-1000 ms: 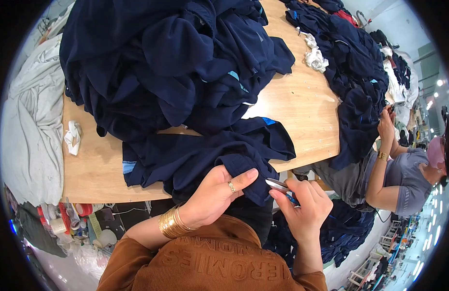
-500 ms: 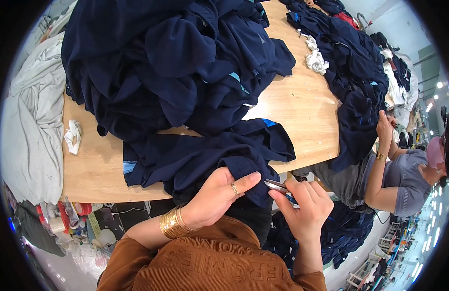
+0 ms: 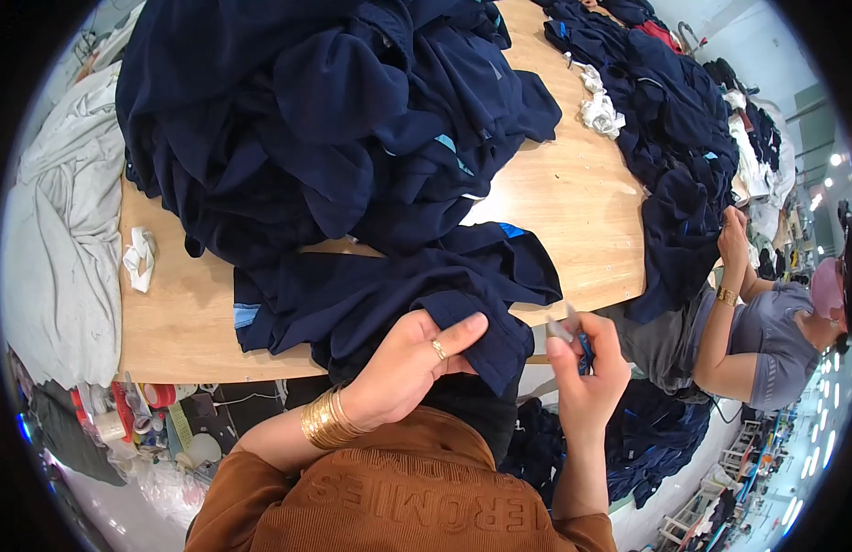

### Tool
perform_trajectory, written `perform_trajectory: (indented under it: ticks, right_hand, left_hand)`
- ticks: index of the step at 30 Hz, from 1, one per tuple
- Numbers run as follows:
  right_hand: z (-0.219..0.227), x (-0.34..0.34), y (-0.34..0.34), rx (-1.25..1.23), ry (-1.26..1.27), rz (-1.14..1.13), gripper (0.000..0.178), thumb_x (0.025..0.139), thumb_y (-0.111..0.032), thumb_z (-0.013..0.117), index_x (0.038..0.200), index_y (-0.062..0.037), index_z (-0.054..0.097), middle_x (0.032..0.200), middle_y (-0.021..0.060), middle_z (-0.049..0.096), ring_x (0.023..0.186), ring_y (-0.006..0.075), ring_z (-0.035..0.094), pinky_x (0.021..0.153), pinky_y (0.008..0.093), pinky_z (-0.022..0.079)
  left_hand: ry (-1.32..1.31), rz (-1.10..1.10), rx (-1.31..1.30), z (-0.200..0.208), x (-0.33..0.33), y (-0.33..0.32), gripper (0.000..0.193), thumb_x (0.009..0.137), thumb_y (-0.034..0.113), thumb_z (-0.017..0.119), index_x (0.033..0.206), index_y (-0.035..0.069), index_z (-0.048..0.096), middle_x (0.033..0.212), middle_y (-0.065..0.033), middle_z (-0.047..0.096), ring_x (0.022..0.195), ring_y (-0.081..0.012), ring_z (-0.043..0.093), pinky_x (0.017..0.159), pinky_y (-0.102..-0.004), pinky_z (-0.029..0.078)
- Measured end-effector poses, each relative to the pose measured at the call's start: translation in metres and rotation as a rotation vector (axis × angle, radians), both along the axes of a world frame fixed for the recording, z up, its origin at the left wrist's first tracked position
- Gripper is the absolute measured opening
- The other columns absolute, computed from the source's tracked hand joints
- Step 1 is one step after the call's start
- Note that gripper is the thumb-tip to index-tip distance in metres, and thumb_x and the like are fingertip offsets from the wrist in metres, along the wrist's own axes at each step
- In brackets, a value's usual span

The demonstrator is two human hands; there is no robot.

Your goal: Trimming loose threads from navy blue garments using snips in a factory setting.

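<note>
A navy garment point(image 3: 361, 299) lies along the near edge of the wooden table, its near part hanging toward me. My left hand point(image 3: 412, 359) is closed on a folded edge of it, thumb on top and fingers beneath the cloth. To the right of that edge, my right hand point(image 3: 587, 368) is closed around small thread snips point(image 3: 562, 329). Their metal tips are blurred and point away from me, apart from the cloth. Part of their blue handle shows between my fingers. A light blue patch point(image 3: 246, 316) marks the garment's left end.
A large heap of navy garments point(image 3: 288, 120) covers the far side of the table point(image 3: 591, 212). Grey cloth point(image 3: 62, 230) hangs at the left, beside a white strip point(image 3: 139, 259). At the right, a co-worker point(image 3: 748, 340) handles another navy pile point(image 3: 674, 120).
My right hand with the snips has moved right and a little away, off the cloth edge. My left hand has shifted slightly, and more of the folded edge shows.
</note>
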State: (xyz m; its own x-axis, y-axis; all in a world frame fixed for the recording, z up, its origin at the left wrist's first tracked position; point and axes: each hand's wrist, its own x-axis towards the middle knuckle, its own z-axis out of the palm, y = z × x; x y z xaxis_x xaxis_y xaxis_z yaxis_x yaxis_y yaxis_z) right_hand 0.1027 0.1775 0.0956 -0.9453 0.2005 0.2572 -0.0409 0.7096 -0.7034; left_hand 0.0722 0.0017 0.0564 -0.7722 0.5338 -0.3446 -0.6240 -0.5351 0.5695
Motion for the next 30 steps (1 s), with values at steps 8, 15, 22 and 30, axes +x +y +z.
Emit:
perform_trajectory:
  ticks: [8,15,22,30]
  right_hand:
    - [0.001,0.001,-0.002,-0.315,-0.178,0.058,0.018,0.077,-0.004,0.065,0.093,-0.0026,0.059,0.078,-0.0029,0.052,0.064,0.0033,0.038,0.060,0.0158,0.032]
    - [-0.003,-0.001,-0.007,-0.324,-0.095,0.015,0.008,0.081,-0.002,0.062,0.089,-0.0019,0.061,0.071,-0.0051,0.052,0.062,0.0007,0.038,0.056,0.0152,0.030]
    - [-0.002,0.003,-0.006,-0.336,-0.063,0.034,0.009,0.079,-0.002,0.064,0.087,-0.0027,0.062,0.070,-0.0044,0.055,0.056,0.0014,0.038,0.052,0.0151,0.029]
    - [-0.014,-0.002,-0.008,-0.052,0.216,0.275,0.021,0.068,0.005,0.069,0.086,-0.0066,0.065,0.065,0.0040,0.058,0.047,0.0098,0.043,0.046,0.0206,0.034]
  left_hand:
    - [-0.002,0.031,0.085,-0.003,-0.003,-0.007,0.043,0.095,0.034,0.039,0.099,-0.005,0.058,0.098,-0.0119,0.062,0.089,-0.0185,0.060,0.080,-0.0354,0.051]
    - [-0.035,0.045,0.091,-0.002,-0.003,-0.007,0.045,0.096,0.035,0.038,0.099,-0.005,0.058,0.098,-0.0127,0.062,0.089,-0.0193,0.060,0.080,-0.0366,0.051]
    - [-0.030,0.052,0.084,-0.003,-0.003,-0.007,0.046,0.096,0.035,0.038,0.099,-0.006,0.058,0.098,-0.0134,0.063,0.089,-0.0202,0.061,0.080,-0.0372,0.051]
    - [-0.228,-0.086,0.305,-0.002,-0.006,-0.004,0.037,0.095,0.032,0.042,0.104,0.000,0.058,0.097,-0.0081,0.063,0.088,-0.0163,0.061,0.076,-0.0327,0.053]
